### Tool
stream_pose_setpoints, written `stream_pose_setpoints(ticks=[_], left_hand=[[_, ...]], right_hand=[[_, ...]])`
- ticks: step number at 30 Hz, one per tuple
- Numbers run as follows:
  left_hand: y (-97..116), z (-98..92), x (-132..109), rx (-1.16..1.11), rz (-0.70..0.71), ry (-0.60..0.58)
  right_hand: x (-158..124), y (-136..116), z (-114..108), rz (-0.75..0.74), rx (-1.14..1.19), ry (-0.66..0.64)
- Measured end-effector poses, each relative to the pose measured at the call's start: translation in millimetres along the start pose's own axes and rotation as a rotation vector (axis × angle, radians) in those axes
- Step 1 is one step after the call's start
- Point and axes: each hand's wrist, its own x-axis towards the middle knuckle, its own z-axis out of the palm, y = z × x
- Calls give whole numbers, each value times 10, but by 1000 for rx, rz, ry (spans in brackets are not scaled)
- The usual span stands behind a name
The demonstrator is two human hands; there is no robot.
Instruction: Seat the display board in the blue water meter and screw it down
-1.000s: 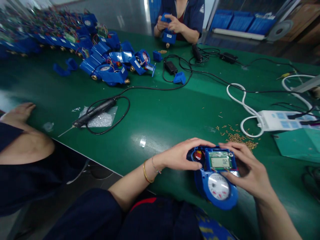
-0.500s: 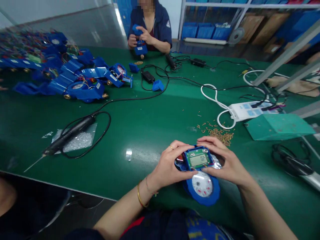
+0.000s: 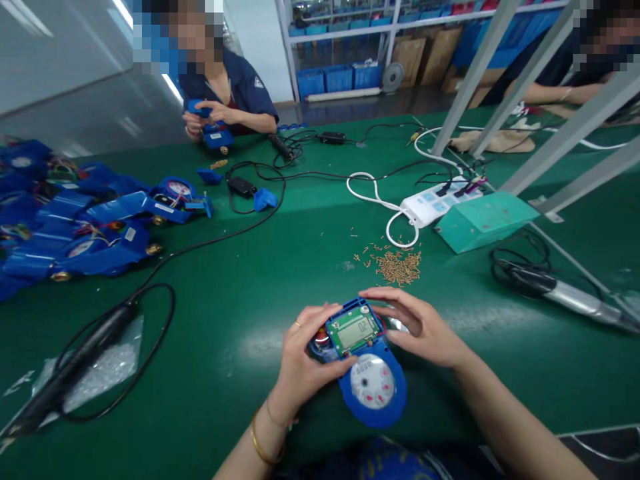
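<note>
- My left hand (image 3: 300, 363) clasped the left side of a blue plastic water meter (image 3: 367, 380) with a round white dial, thumb on its front edge, fingers curled around the casing.
- My right hand (image 3: 423, 327) touched the meter's upper right corner, fingers spread loosely; I could not tell whether that grip was closed on it.
- The meter lay at the near edge of the green table (image 3: 250, 280), its green circuit board with a grey display (image 3: 354, 329) exposed on top.
- A scatter of small brass screws (image 3: 397, 265) lay just beyond my hands.
- A black electric screwdriver (image 3: 75, 363) on a clear plastic bag rested well to my left.
- Across the table, another person's hands (image 3: 207, 117) held a similar blue meter.
</note>
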Motion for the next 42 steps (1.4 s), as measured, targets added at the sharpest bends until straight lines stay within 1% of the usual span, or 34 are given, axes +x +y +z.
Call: stream_pose_setpoints(ticks=[3, 5, 9, 11, 14, 17, 20, 22, 26, 28, 31, 33, 35, 37, 42], left_hand=[[-31, -1, -6, 44, 9, -1], [-55, -1, -15, 63, 9, 1], [-97, -5, -31, 72, 11, -2], [-116, -7, -39, 68, 7, -9], [-142, -9, -57, 61, 1, -10], [-151, -12, -72, 50, -14, -10], [-130, -15, -67, 43, -37, -9], [-102, -15, -53, 45, -37, -1], [-49, -8, -27, 64, -28, 16], [-43, -6, -27, 73, -36, 21], [-63, -5, -41, 61, -55, 25], [-84, -5, -50, 43, -61, 27], [-99, -3, -52, 37, -54, 28], [-101, 1, -46, 42, -36, 33], [-81, 5, -35, 50, -14, 46]], right_hand=[[-62, 31, 38, -36, -50, 142], [-72, 36, 50, -87, -116, 207], [-62, 19, 66, -198, -237, 240], [-58, 1, 86, -218, -283, 246], [-47, -52, 116, -185, -323, 266], [-23, -139, 114, -120, -314, 269], [-14, -223, 112, -61, -306, 260], [-33, -258, 149, -45, -350, 292], [-119, -262, 298, -44, -491, 389], [-161, -242, 347, -41, -520, 379], [-207, -227, 336, -6, -520, 350], [-227, -244, 301, 46, -507, 406], [-237, -278, 282, 72, -479, 493], [-235, -304, 295, 38, -450, 527], [-200, -246, 407, -84, -435, 500]])
